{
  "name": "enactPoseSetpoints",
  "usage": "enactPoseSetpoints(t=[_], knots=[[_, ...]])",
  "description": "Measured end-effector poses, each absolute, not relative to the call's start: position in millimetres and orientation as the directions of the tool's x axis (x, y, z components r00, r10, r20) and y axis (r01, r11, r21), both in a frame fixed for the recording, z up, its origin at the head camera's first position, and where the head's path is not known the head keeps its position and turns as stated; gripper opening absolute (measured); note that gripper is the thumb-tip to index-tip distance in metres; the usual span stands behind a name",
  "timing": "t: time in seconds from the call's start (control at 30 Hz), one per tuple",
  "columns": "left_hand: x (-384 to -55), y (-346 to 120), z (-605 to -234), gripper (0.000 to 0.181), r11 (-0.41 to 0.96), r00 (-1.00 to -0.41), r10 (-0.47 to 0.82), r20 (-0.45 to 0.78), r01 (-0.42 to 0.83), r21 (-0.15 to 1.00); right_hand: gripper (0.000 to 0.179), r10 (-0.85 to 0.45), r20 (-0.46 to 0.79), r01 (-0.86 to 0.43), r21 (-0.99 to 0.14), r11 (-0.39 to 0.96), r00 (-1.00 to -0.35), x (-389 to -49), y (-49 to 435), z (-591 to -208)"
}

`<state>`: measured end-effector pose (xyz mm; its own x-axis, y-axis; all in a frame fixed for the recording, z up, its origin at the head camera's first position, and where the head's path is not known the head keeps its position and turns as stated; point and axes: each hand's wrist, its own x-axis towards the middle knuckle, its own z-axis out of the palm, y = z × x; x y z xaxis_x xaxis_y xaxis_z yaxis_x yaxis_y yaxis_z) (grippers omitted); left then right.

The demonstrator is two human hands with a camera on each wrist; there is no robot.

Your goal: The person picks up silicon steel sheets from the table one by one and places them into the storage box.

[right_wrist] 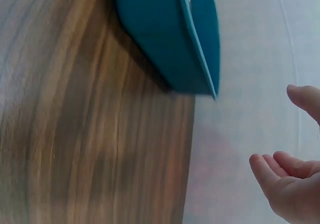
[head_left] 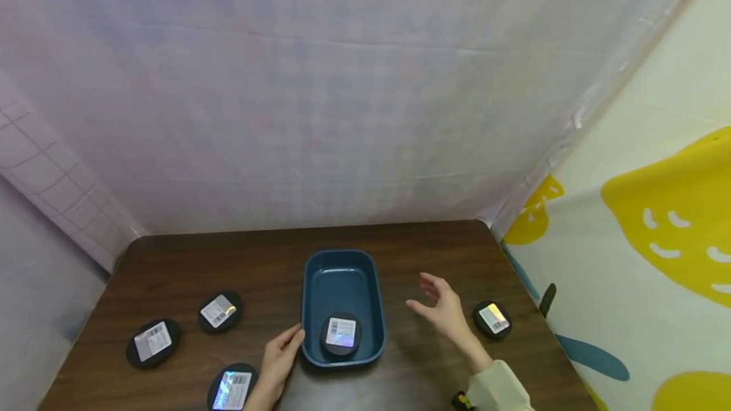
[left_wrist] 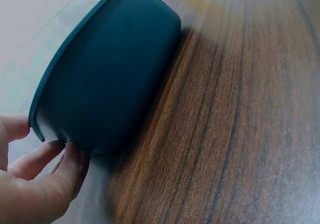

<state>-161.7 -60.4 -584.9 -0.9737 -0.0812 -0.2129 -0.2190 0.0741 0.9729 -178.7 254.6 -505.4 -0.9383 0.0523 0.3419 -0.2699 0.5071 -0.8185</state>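
A deep blue rectangular dish (head_left: 342, 278) with rounded corners stands at the middle of the table. Inside its near end lies a round black disc (head_left: 341, 351) with a white printed label. My left hand (head_left: 278, 360) holds the dish's near left edge; in the left wrist view one fingertip (left_wrist: 20, 127) is on the rim and other fingers press the outer wall below. Right of the dish, my right hand (head_left: 442, 309) is raised over the table, thumb and fingers parted, with nothing between them. Near it lies another labelled black disc (head_left: 492, 320).
Left on the brown wooden table (head_left: 263, 259) lie three more black discs: one far (head_left: 220, 311), one at the outer left (head_left: 153, 343), one beside my left wrist (head_left: 231, 387). A pale curtain (head_left: 320, 113) hangs behind, and a lemon-print cloth (head_left: 645, 259) on the right.
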Motion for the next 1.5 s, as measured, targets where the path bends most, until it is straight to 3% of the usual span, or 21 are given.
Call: enactPoseSetpoints(t=[0.2, 0.43, 0.83, 1.03, 1.3, 1.5], knots=[[-161, -61, -585, 0.041, 0.068, -0.974, -0.080, -0.213, -0.219, 0.973, 0.057, 0.188, 0.246, -0.126, -0.864, 0.488, -0.951, -172, 282, -502], [-162, -63, -586, 0.042, 0.063, -0.976, -0.067, -0.206, -0.210, 0.976, 0.060, 0.256, 0.182, -0.025, -0.855, 0.517, -0.949, -165, 309, -500], [-162, -64, -587, 0.041, 0.068, -0.976, -0.057, -0.212, -0.216, 0.974, 0.069, 0.455, 0.025, 0.225, -0.845, 0.486, -0.890, -147, 362, -512], [-161, -64, -588, 0.041, 0.032, -0.976, -0.051, -0.212, -0.214, 0.976, 0.071, 0.498, 0.049, 0.266, -0.798, 0.541, -0.866, -140, 377, -521], [-162, -64, -586, 0.041, 0.046, -0.975, -0.056, -0.215, -0.217, 0.975, 0.076, 0.492, 0.095, 0.326, -0.638, 0.698, -0.865, -139, 394, -540], [-163, -63, -586, 0.040, 0.055, -0.975, -0.053, -0.216, -0.219, 0.974, 0.076, 0.511, 0.131, 0.331, -0.621, 0.711, -0.850, -140, 400, -550]])
